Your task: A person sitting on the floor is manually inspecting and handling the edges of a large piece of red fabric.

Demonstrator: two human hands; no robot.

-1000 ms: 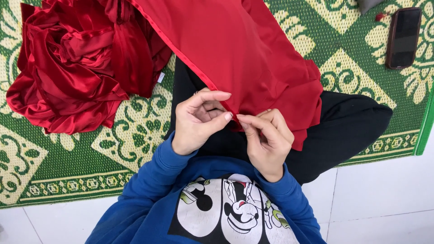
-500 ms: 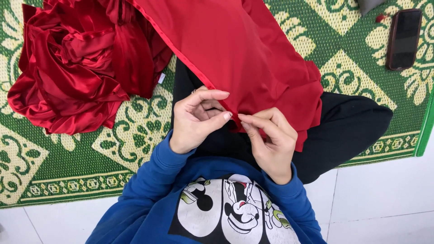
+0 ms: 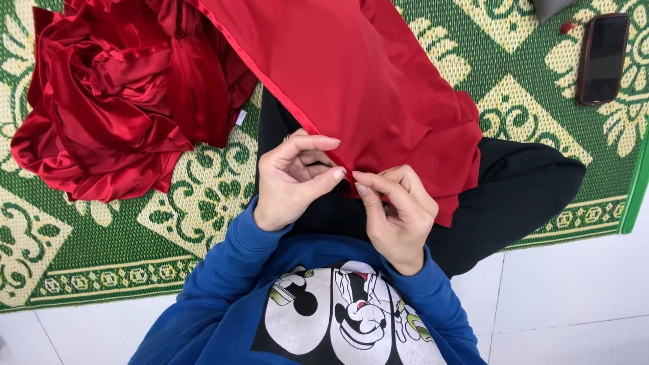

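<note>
The hem of the red cloth (image 3: 378, 101) is pinched between closed fingertips of the left hand (image 3: 294, 179) and right hand (image 3: 399, 209); it is best kept taut, with grips close together.

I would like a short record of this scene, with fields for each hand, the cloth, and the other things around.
left hand: pinches the edge of the red cloth, grip closed
right hand: pinches the same edge, close beside the left
red cloth: spread over the lap, the rest bunched in a pile at upper left
floor cover: green patterned mat on white tiles
other: dark phone lying on the mat, upper right
</note>
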